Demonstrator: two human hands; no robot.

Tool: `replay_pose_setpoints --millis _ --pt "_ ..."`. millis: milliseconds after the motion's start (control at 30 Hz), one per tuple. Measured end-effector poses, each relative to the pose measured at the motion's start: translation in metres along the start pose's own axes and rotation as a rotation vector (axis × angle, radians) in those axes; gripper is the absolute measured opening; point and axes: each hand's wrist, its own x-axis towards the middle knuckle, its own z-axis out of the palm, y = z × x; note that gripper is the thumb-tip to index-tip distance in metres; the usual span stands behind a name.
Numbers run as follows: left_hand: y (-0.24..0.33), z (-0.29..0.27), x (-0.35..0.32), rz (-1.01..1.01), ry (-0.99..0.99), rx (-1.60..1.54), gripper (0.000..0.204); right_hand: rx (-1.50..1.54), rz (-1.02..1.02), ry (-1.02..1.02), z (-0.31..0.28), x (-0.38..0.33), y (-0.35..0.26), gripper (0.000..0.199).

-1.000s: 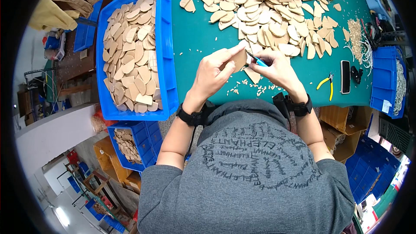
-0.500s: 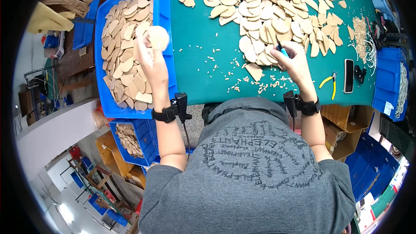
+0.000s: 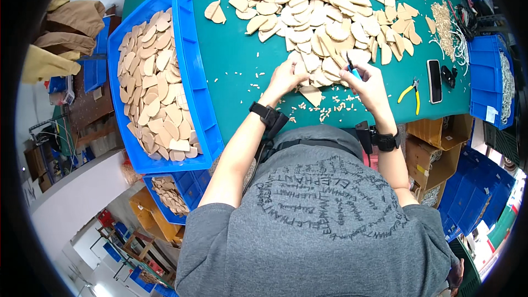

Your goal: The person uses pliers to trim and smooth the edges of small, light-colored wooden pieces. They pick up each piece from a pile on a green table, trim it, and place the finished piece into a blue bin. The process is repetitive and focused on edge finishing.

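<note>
Tool [image 3: 356, 73] is gripped in the right hand [image 3: 372, 86]. The left hand [image 3: 284, 80], apart from it, is set beside near pieces [image 3: 311, 61]; its grip cannot be told.

I see the left hand [image 3: 287, 80] at the near edge of a heap of tan, flat, rounded pieces [image 3: 324, 25]; I can't tell whether its fingers grip one. The right hand [image 3: 370, 85] holds a blue-handled tool [image 3: 356, 73], dark tip pointing toward the heap. A single tan piece [image 3: 311, 96] lies between the hands and me, beside scattered small chips [image 3: 328, 109] on the green table [image 3: 236, 49]. To my left, a blue crate [image 3: 188, 55] holds more pieces; rightward, yellow-handled pliers [image 3: 416, 98] lie near a phone [image 3: 434, 81].
</note>
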Motion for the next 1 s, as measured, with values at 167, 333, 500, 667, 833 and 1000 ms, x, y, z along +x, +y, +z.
replay_pose_setpoints --millis 167,333,500,667,833,1000 --pt "0.026 -0.034 -0.042 -0.11 0.002 -0.458 0.023 0.005 -0.013 -0.065 0.013 -0.004 -0.005 0.023" --pt "0.069 -0.044 -0.086 0.02 -0.006 -0.75 0.029 -0.044 -0.039 -0.178 0.034 -0.006 -0.019 0.028" --pt "0.082 -0.047 -0.109 0.091 -0.099 -0.943 0.039 -0.048 -0.1 -0.267 0.049 -0.013 -0.027 0.028" --pt "0.085 -0.036 -0.12 0.22 0.235 -0.337 0.031 -0.127 -0.051 -0.335 0.051 -0.02 -0.045 0.024" --pt "0.103 -0.037 -0.132 0.26 0.303 -0.23 0.027 -0.112 -0.055 -0.331 0.051 -0.024 -0.049 0.025" --pt "0.109 -0.038 -0.136 0.268 0.301 -0.196 0.028 -0.159 -0.1 -0.282 0.053 -0.027 -0.051 0.029"
